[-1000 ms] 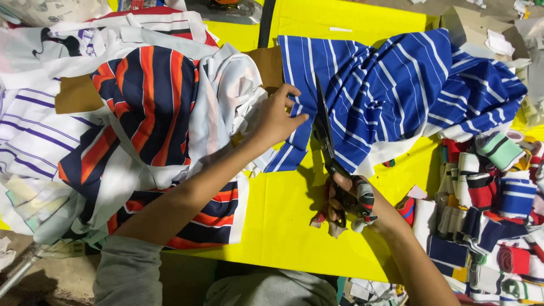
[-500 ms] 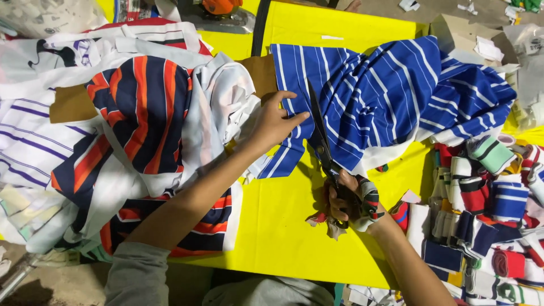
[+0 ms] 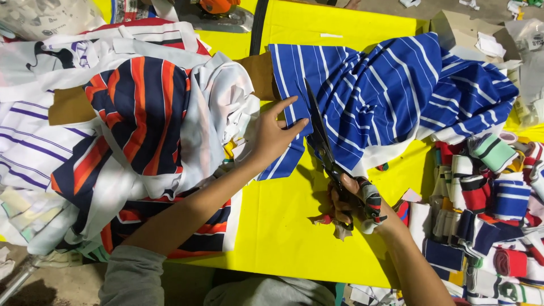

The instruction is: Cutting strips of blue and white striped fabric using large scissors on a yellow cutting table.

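My scissors ran up through the blue striped cloth at the centre of the frame.

My right hand, low and right of centre, was closed round the scissor handles, which were wrapped in cloth scraps; the blades lay slightly parted, I think, though the dark steel blurred against the fabric. My left hand lay flat and open, fingers spread, pressing the cloth's left edge just beside the blades and gripping nothing. The cloth rested on the yellow table, stretching to the upper right. A navy and orange striped piece lay at the left, and folded striped collars were heaped at the right edge.
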